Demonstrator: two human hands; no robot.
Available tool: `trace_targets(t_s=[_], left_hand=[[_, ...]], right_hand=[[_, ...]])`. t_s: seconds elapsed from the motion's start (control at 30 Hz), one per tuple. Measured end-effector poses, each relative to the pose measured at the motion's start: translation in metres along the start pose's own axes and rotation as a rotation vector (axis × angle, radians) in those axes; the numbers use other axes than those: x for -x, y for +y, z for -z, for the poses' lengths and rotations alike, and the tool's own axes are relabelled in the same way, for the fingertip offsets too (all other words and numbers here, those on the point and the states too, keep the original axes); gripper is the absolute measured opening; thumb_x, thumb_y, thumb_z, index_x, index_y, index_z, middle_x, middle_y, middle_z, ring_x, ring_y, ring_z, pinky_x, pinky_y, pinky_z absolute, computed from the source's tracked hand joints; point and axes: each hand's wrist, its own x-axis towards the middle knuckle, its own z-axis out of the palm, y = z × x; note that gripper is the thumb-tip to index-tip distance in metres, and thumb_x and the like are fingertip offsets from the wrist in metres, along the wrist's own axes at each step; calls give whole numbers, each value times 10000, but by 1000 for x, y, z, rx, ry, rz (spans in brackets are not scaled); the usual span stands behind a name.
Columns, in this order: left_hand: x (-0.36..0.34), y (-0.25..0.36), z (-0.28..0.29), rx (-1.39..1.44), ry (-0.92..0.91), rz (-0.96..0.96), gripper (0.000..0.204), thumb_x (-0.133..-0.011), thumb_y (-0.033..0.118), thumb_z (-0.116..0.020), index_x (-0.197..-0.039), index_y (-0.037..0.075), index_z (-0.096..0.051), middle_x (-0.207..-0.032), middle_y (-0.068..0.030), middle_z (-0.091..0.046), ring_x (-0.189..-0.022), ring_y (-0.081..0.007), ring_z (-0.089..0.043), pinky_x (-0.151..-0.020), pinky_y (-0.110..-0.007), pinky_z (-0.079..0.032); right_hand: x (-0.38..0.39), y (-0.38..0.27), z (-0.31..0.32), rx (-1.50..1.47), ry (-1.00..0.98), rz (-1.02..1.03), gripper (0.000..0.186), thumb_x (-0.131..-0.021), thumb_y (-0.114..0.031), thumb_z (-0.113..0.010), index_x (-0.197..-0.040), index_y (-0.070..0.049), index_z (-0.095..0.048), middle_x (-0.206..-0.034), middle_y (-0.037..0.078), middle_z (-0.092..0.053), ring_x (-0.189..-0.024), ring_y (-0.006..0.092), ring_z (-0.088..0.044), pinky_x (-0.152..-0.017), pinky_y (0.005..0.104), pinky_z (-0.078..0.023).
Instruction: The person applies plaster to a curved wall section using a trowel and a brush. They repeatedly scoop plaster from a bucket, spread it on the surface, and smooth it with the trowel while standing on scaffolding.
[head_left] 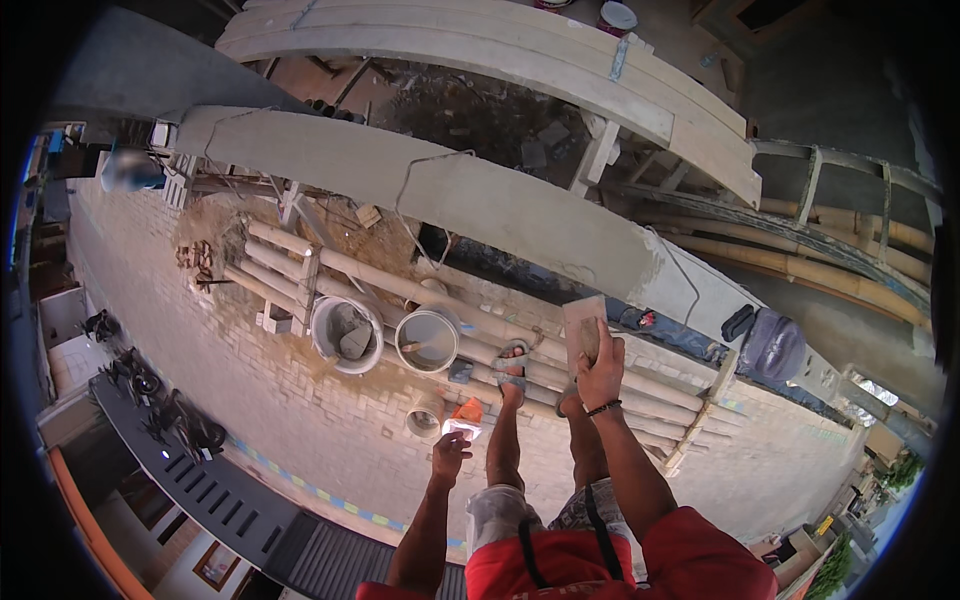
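My right hand grips the back of a flat rectangular plastering float, raised near the grey cement-coated beam. Its face reaches toward the beam's lower edge; I cannot tell whether they touch. Lower and to the left, my left hand is held out with curled fingers. Just beyond its fingertips shows an orange and white packet; whether the fingers hold it or it lies below is unclear. My sandalled feet stand on bamboo poles laid side by side as a scaffold.
A bucket with grey mortar, a bucket of cloudy liquid and a smaller pail stand left of my feet. Bent metal rods clamp the beam. A dark wrapped bundle sits at right. Paving lies below.
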Motion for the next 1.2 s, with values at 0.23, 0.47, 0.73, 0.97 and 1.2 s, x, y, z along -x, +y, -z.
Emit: trace_targets(t_s=[0.23, 0.47, 0.73, 0.97, 1.2], left_hand=[[-5, -26, 3, 40, -7, 2, 281, -870, 160, -546, -1080, -25, -532, -876, -138, -609, -759, -193, -614, -653, -300, -540], [2, -35, -5, 1, 13, 91, 279, -878, 147, -533, -1088, -37, -526, -878, -150, -607, -753, -203, -612, -643, -305, -532], [3, -26, -4, 10, 19, 23, 288, -875, 133, -529, -1095, -53, -520, -874, -149, -600, -764, -196, -609, -647, -302, -536], [2, -24, -4, 30, 35, 42, 277, -860, 107, -525, -1085, -55, -518, -876, -148, -595, -764, -200, -609, -644, -305, -540], [7, -35, -12, 39, 23, 84, 297, -859, 137, -541, -1092, -43, -512, -887, -151, -609, -732, -208, -616, -617, -301, -523]], right_hand=[[-104, -9, 67, 191, -16, 403, 567, -675, 26, -574, -1223, -40, -444, -993, 162, -439, -954, 346, -459, -819, 437, -405], [-142, -28, 28, 399, -143, 612, 409, -715, -4, -526, -1122, -14, -486, -985, 151, -449, -954, 325, -470, -814, 431, -412], [-209, -31, 25, 521, -26, 607, 342, -730, -8, -510, -1072, -21, -511, -968, 147, -461, -945, 316, -481, -819, 428, -429], [-280, -9, 103, 269, 290, 241, 390, -730, -149, -637, -1074, 11, -547, -991, 232, -576, -946, 400, -562, -800, 445, -472], [-158, -5, 66, -19, 10, -147, 479, -719, -199, -668, -1118, 11, -507, -956, 264, -612, -897, 406, -598, -793, 450, -476]])
